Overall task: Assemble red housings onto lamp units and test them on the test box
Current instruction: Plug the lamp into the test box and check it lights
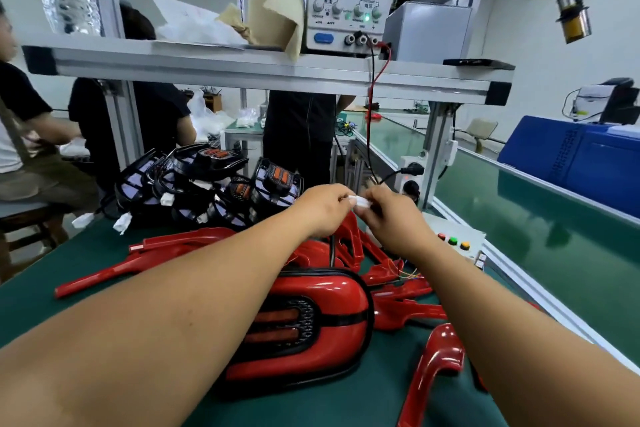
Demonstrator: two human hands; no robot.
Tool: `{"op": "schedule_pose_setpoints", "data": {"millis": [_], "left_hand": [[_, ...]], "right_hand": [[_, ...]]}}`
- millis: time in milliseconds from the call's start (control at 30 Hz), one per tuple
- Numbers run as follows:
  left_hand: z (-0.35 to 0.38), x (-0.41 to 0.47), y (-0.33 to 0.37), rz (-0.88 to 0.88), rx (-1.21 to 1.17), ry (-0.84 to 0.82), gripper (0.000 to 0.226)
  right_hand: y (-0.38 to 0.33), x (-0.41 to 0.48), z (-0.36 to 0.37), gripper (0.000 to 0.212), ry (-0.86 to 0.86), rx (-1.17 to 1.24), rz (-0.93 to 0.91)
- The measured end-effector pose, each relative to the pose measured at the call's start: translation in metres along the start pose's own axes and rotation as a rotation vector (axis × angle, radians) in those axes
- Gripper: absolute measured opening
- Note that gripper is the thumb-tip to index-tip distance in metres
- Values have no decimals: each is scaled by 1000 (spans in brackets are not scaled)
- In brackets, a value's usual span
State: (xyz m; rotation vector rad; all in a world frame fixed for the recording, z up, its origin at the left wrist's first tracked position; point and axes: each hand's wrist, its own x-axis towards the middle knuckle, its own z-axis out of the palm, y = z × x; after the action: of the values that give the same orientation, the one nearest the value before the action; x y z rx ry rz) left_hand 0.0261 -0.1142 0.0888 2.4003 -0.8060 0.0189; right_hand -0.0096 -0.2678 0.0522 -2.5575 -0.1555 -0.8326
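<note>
Pinching white connector (358,201) | left hand (322,210), right hand (394,218) | lamp unit (329,291) below

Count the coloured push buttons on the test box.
3, in a row on the test box: red button leftmost, green button middle, orange button rightmost. The right hand may hide others.

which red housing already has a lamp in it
The red housing at front centre: it holds a black-rimmed lamp; the others are bare frames.
</note>
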Motion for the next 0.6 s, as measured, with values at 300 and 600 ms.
{"op": "schedule_pose_setpoints", "data": {"millis": [300, 600], "left_hand": [[-2, 2, -5, 29, 39, -79, 32], [-11, 3, -8, 48, 101, -118, 34]], "right_hand": [[8, -7, 6, 11, 36, 36, -27], [13, -8, 6, 16, 16, 139, -2]]}}
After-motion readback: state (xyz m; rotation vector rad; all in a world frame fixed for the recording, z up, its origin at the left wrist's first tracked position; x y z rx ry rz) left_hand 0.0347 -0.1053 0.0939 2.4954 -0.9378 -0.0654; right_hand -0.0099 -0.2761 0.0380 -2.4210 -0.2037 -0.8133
